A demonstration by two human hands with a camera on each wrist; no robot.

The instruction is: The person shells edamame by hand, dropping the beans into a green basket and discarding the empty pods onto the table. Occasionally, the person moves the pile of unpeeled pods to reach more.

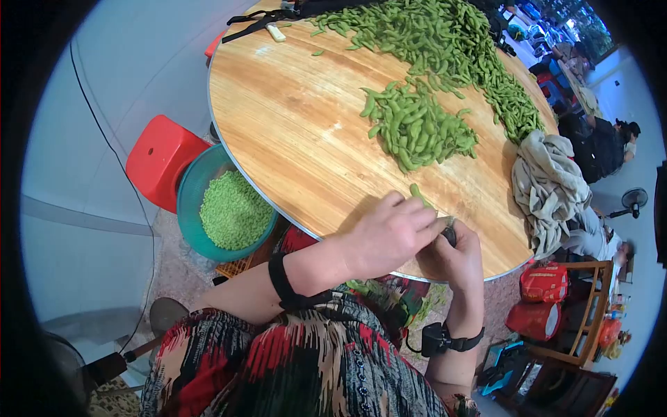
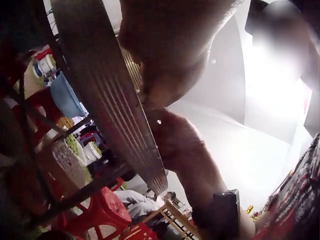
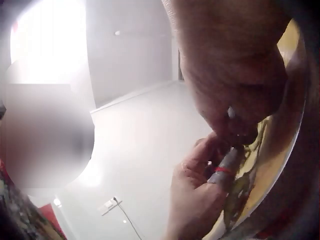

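In the head view my left hand (image 1: 389, 233) and right hand (image 1: 462, 254) meet at the table's near edge, fingers curled and fingertips together. A green edamame pod (image 1: 416, 192) pokes out past the left fingers. Between the fingertips the two hands pinch a pod, mostly hidden by the fingers. A dark grey cover (image 1: 450, 236) shows at the right thumb. The right wrist view shows a grey finger cover (image 3: 225, 170) with a red band on the other hand. Just beyond lies a small heap of pods (image 1: 420, 125) on the round wooden table (image 1: 278, 118).
A larger pile of pods (image 1: 445, 42) covers the far side. A crumpled grey cloth (image 1: 552, 184) lies at the right edge. Below on the left, a teal basin (image 1: 187, 208) holds shelled beans (image 1: 236, 212) beside a red stool (image 1: 163, 160). A white-handled tool (image 1: 276, 33) lies at far left.
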